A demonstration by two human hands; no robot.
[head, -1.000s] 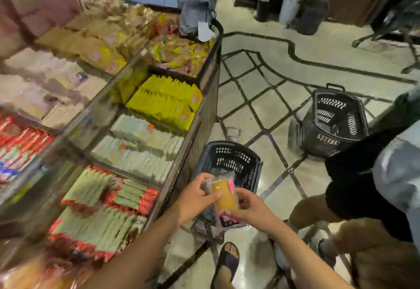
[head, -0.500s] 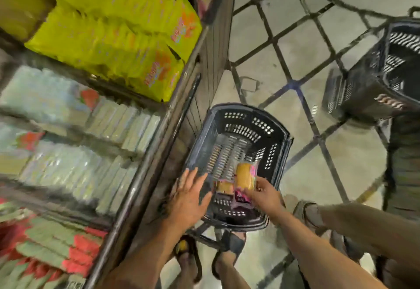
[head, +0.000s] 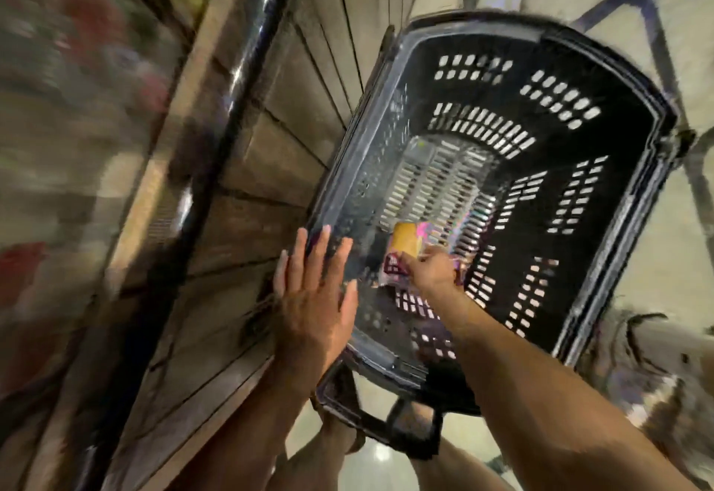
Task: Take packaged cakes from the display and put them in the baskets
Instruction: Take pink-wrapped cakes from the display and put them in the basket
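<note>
- Inside the basket (head: 475,27), near its left wall, my right hand (head: 432,272) pinches the packaged cake (head: 405,245) by its near end.
- Over the left rim, my left hand (head: 313,297) is spread flat and holds nothing.

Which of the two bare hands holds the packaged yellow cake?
The right hand, gripping the yellow cake inside the black plastic basket; the left hand is spread open, empty.

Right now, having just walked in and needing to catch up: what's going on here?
Someone leans over a black basket beside the wooden display. The right hand holds a packaged cake down inside the basket and has not yet let go. The left hand is open, fingers straight, at the basket's near rim; whether it touches is unclear.
</note>
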